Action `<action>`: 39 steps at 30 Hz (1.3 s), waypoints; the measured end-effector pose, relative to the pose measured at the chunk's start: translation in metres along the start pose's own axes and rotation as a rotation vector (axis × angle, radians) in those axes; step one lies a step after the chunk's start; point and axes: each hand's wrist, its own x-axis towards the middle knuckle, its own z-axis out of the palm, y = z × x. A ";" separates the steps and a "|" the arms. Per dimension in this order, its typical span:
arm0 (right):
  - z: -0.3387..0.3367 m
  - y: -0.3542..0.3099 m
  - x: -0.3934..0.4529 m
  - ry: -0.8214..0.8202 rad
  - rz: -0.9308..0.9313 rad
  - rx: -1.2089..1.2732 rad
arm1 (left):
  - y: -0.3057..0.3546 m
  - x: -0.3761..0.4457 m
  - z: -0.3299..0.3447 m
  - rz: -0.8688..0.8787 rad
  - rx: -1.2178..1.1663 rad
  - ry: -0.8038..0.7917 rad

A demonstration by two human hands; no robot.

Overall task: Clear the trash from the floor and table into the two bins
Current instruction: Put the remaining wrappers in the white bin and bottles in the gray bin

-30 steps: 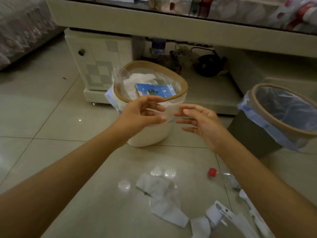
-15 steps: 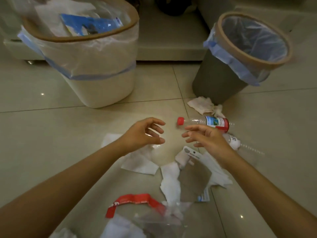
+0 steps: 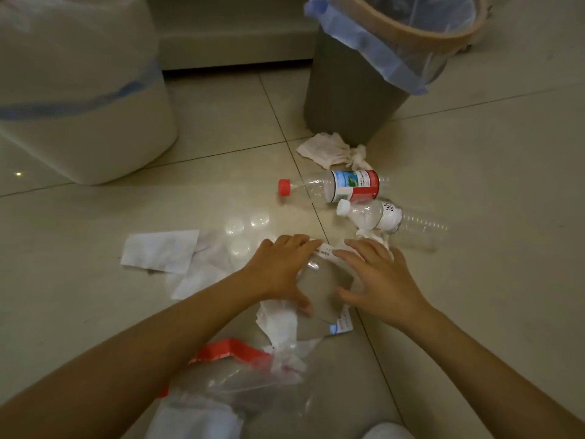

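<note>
Both my hands are down on a clear plastic wrapper (image 3: pixel 323 286) with white printed edges lying on the tiled floor. My left hand (image 3: pixel 281 267) lies on its left side, fingers spread, thumb on the film. My right hand (image 3: pixel 376 280) lies on its right side, fingers spread. Beyond them lie a clear bottle with a red cap and red label (image 3: pixel 342 185) and a smaller clear bottle with a white cap (image 3: pixel 373 215). The white bin (image 3: pixel 79 115) stands far left, the grey bin (image 3: pixel 354 93) with a blue-edged liner far right.
White paper pieces (image 3: pixel 161 251) lie left of my hands, and a crumpled tissue (image 3: pixel 329 148) sits at the grey bin's foot. A clear bag with a red strip (image 3: pixel 234 369) lies close to me. Small clear lids (image 3: pixel 234 226) rest on the tiles.
The view has tilted down from the bins to the floor. Both hands have dropped from mid-air onto the clear wrapper among the litter.
</note>
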 end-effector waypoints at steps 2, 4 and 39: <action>0.009 0.003 -0.003 -0.080 0.021 -0.071 | 0.004 0.005 0.007 -0.020 -0.009 0.018; 0.015 0.004 -0.005 -0.132 0.046 -0.115 | 0.008 0.011 0.012 -0.029 -0.043 0.071; 0.013 -0.075 0.063 0.016 0.156 0.950 | -0.087 -0.059 -0.034 -0.357 -1.179 0.484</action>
